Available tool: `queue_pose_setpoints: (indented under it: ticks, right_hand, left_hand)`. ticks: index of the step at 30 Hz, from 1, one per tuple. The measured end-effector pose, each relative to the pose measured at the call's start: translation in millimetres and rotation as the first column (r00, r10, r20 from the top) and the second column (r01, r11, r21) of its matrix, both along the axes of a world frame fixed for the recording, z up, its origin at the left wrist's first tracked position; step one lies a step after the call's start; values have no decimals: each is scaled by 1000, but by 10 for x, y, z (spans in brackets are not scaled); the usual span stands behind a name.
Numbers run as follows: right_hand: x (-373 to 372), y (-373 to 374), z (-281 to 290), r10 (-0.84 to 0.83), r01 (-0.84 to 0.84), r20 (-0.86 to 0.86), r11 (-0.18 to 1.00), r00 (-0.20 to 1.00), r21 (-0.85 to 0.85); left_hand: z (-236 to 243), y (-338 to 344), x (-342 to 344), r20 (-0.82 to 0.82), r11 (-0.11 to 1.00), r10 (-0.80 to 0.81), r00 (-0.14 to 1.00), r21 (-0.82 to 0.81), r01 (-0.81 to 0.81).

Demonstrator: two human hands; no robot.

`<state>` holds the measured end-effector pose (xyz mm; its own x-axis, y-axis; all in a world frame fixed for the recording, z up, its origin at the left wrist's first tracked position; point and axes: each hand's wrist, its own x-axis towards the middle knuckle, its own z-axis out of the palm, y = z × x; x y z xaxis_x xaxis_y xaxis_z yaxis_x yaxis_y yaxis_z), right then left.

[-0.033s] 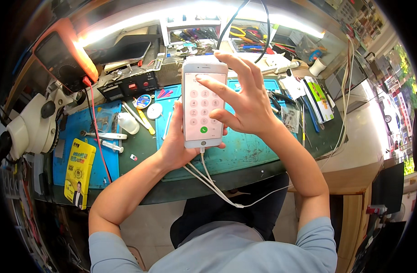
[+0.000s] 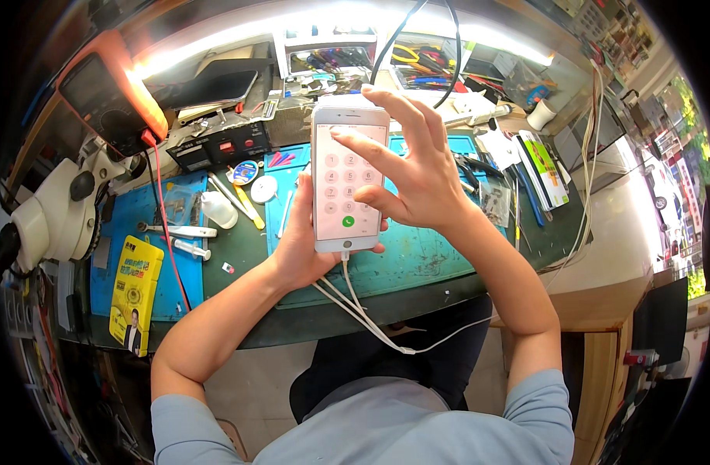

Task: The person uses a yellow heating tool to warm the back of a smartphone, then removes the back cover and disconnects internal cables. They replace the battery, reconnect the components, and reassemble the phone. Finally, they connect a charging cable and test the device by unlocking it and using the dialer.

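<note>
A white smartphone [image 2: 350, 232] is held upright over the bench, its lit screen showing a number keypad with a green call button. My left hand [image 2: 297, 244] grips it from the left and behind, with fingertips showing past its right edge. A white charging cable [image 2: 353, 288] runs from the phone's lower end toward my lap. Over the screen my right hand [image 2: 421, 174] is open with fingers spread. Its index fingertip is at the upper part of the screen, above the keys; whether it touches the glass I cannot tell. The hand hides part of the keypad's right side.
A blue mat [image 2: 432, 256] covers the bench. To the left are a yellow packet [image 2: 135, 287], a syringe [image 2: 188, 248], a white bottle [image 2: 218, 209], a microscope [image 2: 56, 209] and an orange multimeter [image 2: 111, 93]. Tool trays [image 2: 331, 62] stand behind; tweezers and screwdrivers lie right.
The phone has shifted very slightly to the right under my right index finger. Both hands otherwise keep their places.
</note>
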<state>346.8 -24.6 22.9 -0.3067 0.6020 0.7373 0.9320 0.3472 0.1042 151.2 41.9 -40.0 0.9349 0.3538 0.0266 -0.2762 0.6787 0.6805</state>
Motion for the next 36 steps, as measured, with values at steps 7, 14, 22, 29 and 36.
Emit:
queue_pose_setpoints:
  ticks: [7,14,22,29,36]
  right_hand:
    - [-114,80,42,17,-17,-10,1000,1000,25]
    - [-157,-13,-68,-15,15,12,999,1000,-29]
    - [-293,-216,-229,73,-78,-62,994,995,-82]
    - [-401,-381,-380,86,-93,-54,984,995,-149]
    - [-439,-500,-416,92,-96,-29,973,995,-210]
  left_hand:
    - [-2,2,-9,-24,999,-7,1000,37,8]
    - [65,-25,-12,-47,998,48,998,41,-46]
    - [75,-25,-30,-32,999,50,998,-16,-51]
    - [60,-27,-41,-56,999,36,998,-24,-38]
    - [26,-14,-40,-77,997,63,995,-39,-66]
